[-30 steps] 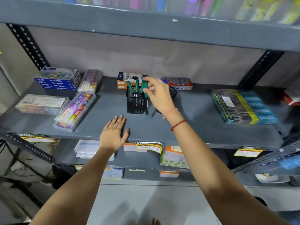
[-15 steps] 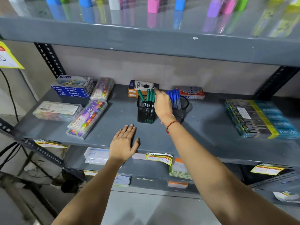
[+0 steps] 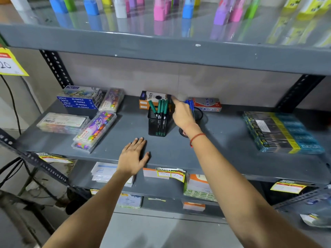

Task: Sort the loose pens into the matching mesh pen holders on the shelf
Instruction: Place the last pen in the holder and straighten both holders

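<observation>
Pens, green (image 3: pixel 162 107), stand in a square mesh holder (image 3: pixel 157 125) mid-shelf (image 3: pixel 223 140); pastel boxes (image 3: pixel 78 100) lie well left; right hand (image 3: pixel 182 115) hides the round holder (image 3: pixel 199 113), its grip around blue pens (image 3: pixel 190 104) unclear; left hand (image 3: pixel 133 156) lies flat, open, empty.

**Colours on your shelf**

Your shelf (image 3: pixel 223 145) is plain grey. You have green pens (image 3: pixel 162 107) in a black square mesh holder (image 3: pixel 157 125) and blue pens (image 3: pixel 190 105) in a black round mesh holder (image 3: pixel 199 114). Your right wrist wears a red thread (image 3: pixel 197 136). Near the shelf's left edge your oil pastel boxes (image 3: pixel 78 102) are dark blue with white lettering.
</observation>
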